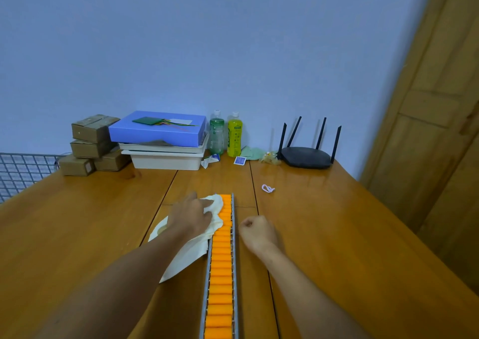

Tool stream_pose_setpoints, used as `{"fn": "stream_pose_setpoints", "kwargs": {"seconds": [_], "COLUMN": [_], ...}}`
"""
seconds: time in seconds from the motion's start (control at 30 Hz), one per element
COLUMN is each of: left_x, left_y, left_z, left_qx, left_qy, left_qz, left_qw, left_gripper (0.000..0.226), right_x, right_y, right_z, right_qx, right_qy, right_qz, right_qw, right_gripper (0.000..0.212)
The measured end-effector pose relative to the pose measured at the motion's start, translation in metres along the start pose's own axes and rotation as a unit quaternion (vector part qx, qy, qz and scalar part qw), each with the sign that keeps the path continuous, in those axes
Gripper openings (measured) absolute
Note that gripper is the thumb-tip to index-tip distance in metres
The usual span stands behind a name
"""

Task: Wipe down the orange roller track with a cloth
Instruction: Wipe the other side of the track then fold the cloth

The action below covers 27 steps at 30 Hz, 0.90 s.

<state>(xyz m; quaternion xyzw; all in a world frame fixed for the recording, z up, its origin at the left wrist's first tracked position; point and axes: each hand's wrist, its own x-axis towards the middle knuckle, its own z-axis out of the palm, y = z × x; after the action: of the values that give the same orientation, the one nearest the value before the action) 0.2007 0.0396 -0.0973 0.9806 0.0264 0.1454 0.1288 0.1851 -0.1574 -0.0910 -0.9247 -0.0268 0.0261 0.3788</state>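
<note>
Orange roller track (pixel 220 274), near end off-frame, far edge under cloth (pixel 191 257)

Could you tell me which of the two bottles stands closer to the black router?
The yellow bottle, right of the clear green bottle, toward the router.

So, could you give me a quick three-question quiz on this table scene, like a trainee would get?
1. True or false: the right hand holds the cloth.
2. Which part of the orange roller track does the cloth overlap? A: the far end. B: the near end. C: none of it.
3. How many antennas stand on the black router?
Key: 1 false, the left hand presses the cloth, and the right hand is a fist to the right of the track; 2 A; 3 four.
</note>
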Motion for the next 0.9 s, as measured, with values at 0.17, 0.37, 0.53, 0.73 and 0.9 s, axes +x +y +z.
{"fn": "stream_pose_setpoints", "kwargs": {"seconds": [0.17, 0.37, 0.53, 0.73, 0.9], "left_x": [-0.02, -0.046, -0.071, -0.101, -0.125], "left_y": [-0.001, 0.003, 0.006, 0.01, 0.011], "left_z": [-0.004, -0.01, -0.017, -0.026, -0.031], "left_qx": [-0.008, -0.012, -0.017, -0.008, 0.018], "left_qy": [0.004, 0.015, 0.011, 0.015, 0.018], "left_qz": [0.01, 0.015, 0.012, 0.03, 0.044], "left_qw": [1.0, 1.0, 1.0, 0.999, 0.999], "left_gripper": [0.043, 0.035, 0.039, 0.04, 0.038], "right_x": [-0.021, -0.049, -0.071, -0.099, -0.124], "right_y": [0.002, 0.002, 0.001, 0.003, 0.007], "right_z": [-0.006, -0.007, -0.011, -0.018, -0.018], "right_qx": [-0.004, -0.014, -0.007, -0.002, -0.003], "right_qy": [0.006, 0.006, 0.009, 0.017, 0.021], "right_qz": [0.01, 0.01, 0.011, 0.008, 0.005], "right_qw": [1.0, 1.0, 1.0, 1.0, 1.0], "right_gripper": [0.023, 0.022, 0.023, 0.024, 0.024]}}
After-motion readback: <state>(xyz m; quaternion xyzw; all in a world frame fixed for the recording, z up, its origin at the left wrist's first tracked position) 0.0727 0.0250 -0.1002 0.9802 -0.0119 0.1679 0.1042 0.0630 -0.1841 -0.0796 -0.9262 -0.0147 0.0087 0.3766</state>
